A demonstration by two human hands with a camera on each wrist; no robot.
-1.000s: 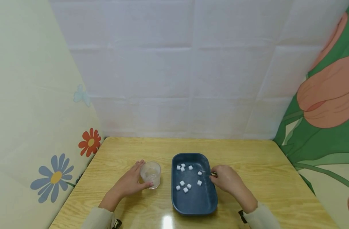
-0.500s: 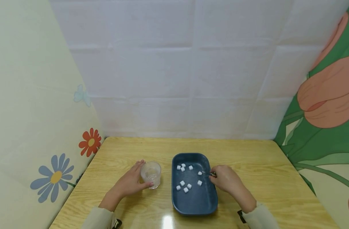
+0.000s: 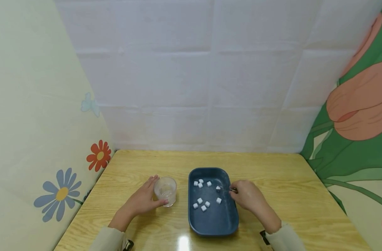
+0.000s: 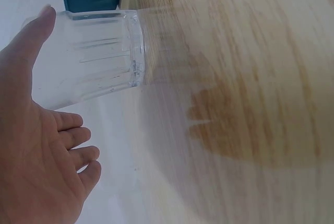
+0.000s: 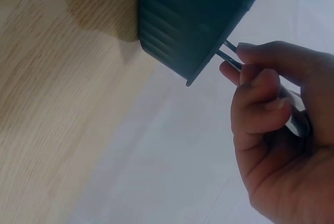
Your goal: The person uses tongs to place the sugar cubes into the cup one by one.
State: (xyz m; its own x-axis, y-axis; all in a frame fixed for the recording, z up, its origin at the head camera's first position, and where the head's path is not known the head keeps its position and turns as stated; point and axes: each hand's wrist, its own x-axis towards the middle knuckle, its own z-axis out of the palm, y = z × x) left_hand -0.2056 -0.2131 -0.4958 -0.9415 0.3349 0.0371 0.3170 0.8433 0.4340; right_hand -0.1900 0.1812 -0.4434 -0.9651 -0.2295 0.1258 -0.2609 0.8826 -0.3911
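Observation:
My left hand (image 3: 144, 199) holds a clear drinking glass (image 3: 167, 190) upright on the table, thumb on the near side and fingers on the far side. In the left wrist view the thumb lies along the glass (image 4: 99, 57), with the other fingers loosely bent. With my right hand (image 3: 248, 196) I grip small metal tongs (image 5: 297, 122), reaching over the right rim of a dark blue tray (image 3: 213, 223). Their tips are at a white cube (image 3: 218, 188) in the tray; whether it is off the tray floor is hard to tell. Several other white cubes (image 3: 204, 208) lie scattered there.
The wooden table (image 3: 272, 167) meets a white cloth backdrop (image 3: 209, 87) at its far edge. Flower-printed cloths hang at the left (image 3: 46, 122) and right (image 3: 360, 146). The glass stands a short way left of the tray.
The cube at the tongs' tips has shifted very slightly and shows a darker lower side now. Both hands, the glass and the tray stay almost where they were.

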